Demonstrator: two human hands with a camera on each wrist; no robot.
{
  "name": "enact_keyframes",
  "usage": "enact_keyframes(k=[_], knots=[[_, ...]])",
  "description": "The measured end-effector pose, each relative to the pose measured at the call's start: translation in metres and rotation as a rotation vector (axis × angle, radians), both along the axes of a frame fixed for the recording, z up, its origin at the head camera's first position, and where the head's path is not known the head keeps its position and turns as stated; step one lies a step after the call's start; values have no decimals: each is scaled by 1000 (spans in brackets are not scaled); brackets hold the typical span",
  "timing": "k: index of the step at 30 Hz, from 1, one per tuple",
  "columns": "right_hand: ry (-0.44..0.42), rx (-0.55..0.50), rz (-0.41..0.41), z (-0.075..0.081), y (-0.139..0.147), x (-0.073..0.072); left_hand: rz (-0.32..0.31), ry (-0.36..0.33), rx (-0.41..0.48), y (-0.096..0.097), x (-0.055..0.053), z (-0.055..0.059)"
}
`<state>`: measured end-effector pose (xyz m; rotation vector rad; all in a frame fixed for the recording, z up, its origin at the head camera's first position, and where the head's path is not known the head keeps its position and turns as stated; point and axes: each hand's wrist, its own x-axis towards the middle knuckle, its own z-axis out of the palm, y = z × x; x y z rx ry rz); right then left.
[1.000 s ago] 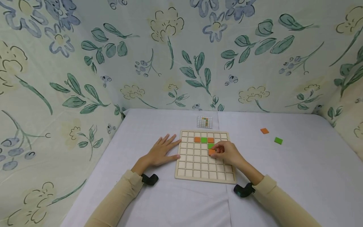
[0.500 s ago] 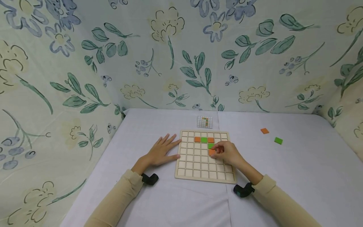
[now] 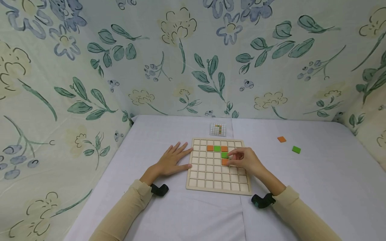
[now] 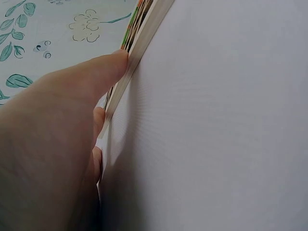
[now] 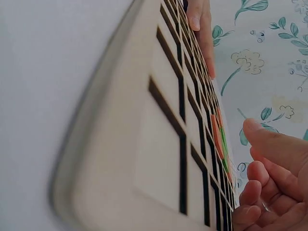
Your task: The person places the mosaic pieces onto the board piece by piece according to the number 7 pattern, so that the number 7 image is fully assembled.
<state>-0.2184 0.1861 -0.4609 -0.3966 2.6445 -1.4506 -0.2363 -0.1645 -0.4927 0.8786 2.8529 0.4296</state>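
Note:
A square wooden grid board (image 3: 209,175) lies flat on the table. Set in its cells is a row of an orange tile (image 3: 210,148), a green tile (image 3: 217,148) and another orange tile (image 3: 224,148). Below the row's right end come a green tile (image 3: 224,155) and an orange tile (image 3: 225,162). My left hand (image 3: 168,163) rests spread at the board's left edge, thumb and fingertips touching it. Over the right part of the board is my right hand (image 3: 248,162), holding nothing, its thumb apart from the bent fingers, beside the lowest orange tile.
A small card (image 3: 217,129) printed with a grid and coloured squares lies behind the board. To the right are a loose orange tile (image 3: 281,139) and a loose green tile (image 3: 296,149). A white cloth (image 3: 316,180) covers the table; floral fabric (image 3: 178,83) hangs behind it.
My right hand has drawn slightly right, off the lowest orange tile, and its thumb and fingers have parted. The left hand has stayed in place.

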Motion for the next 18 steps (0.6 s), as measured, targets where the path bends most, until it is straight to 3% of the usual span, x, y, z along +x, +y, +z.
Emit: enact_keyframes(k=[10, 18], knots=[[29, 34, -84, 15, 26, -1, -1, 2, -4, 1, 1, 1], [54, 100, -166, 19, 59, 0, 4, 6, 2, 1, 0, -1]])
